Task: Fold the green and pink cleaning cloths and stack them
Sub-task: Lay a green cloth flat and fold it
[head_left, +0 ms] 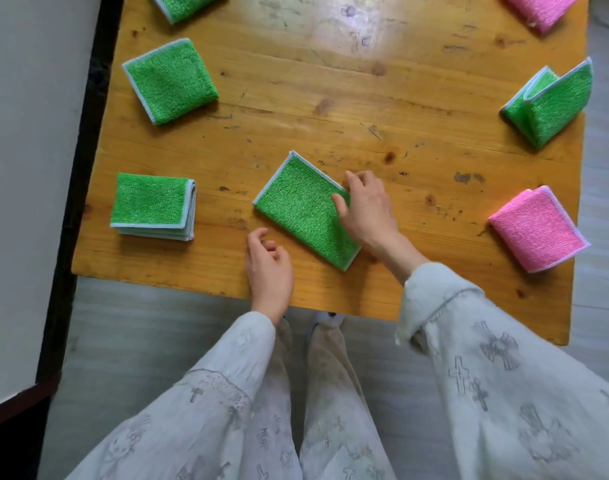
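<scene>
A green cloth [298,206], folded into a long rectangle, lies slanted near the front middle of the wooden table [331,109]. My right hand [365,206] rests on its right end, fingers spread and pressing on the fabric. My left hand [268,265] hovers just left of the cloth's near corner with fingers loosely curled, holding nothing. A small stack of folded green cloths [152,206] sits at the front left. Another folded green cloth [169,81] lies behind it.
A third green cloth [183,5] is cut off at the top left. A half-open green cloth [552,105] stands tent-like at the right edge. Folded pink cloths lie at the front right [538,230] and top right [542,8]. A white wall [26,168] borders the left.
</scene>
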{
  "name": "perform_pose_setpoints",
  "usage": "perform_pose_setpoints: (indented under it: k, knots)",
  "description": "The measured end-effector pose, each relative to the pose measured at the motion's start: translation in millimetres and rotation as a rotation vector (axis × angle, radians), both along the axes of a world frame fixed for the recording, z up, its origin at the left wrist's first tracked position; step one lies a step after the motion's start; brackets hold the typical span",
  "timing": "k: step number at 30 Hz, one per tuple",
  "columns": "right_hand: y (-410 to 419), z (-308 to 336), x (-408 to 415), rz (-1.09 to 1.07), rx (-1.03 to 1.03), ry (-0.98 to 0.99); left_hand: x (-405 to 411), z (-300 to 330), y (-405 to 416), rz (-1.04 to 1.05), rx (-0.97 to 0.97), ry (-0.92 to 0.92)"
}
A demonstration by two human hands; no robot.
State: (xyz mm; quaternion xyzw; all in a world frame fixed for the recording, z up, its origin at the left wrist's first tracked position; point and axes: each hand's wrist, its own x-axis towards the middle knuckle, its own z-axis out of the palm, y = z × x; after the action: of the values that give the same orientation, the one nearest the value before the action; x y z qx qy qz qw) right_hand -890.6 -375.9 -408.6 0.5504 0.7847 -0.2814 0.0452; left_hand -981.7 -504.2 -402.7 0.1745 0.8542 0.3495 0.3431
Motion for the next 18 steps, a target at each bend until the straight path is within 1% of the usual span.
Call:
perform_pose_setpoints:
  k: [3, 4, 5, 7, 9, 12, 14, 16, 18]
  knots:
    - [8, -1, -11, -0.149, -0.168, 0.059, 6, 3, 17, 0.241, -0.023, -0.334]
    - [8, 0, -12, -0.196, -0.217, 0.07, 6, 0, 24, 0.295, -0.015, -0.416]
    - [8, -1, -12, -0.219, -0.254, 0.062, 7, -2, 29, 0.325, -0.012, -0.455]
    - [6, -2, -9, -0.222, -0.29, 0.011, 5, -6, 36, 0.316, -0.025, -0.437]
    - [4, -1, -4, -0.231, -0.324, -0.009, 2, -6, 38, 0.258, -0.034, -0.386]
    - [2, 3, 6, -0.277, -0.458, 0.074, -10, -9, 34, 0.146, -0.071, -0.315]
    - [-2, 5, 9, -0.272, -0.521, 0.117, -23, -12, 31, 0.013, -0.125, -0.224]
    - [-6, 2, 10, -0.265, -0.485, 0.138, -35, -14, 27, -0.096, -0.174, -0.128]
    - [-9, -1, 9, -0.268, -0.413, 0.137, -44, -14, 25, -0.155, -0.155, -0.107]
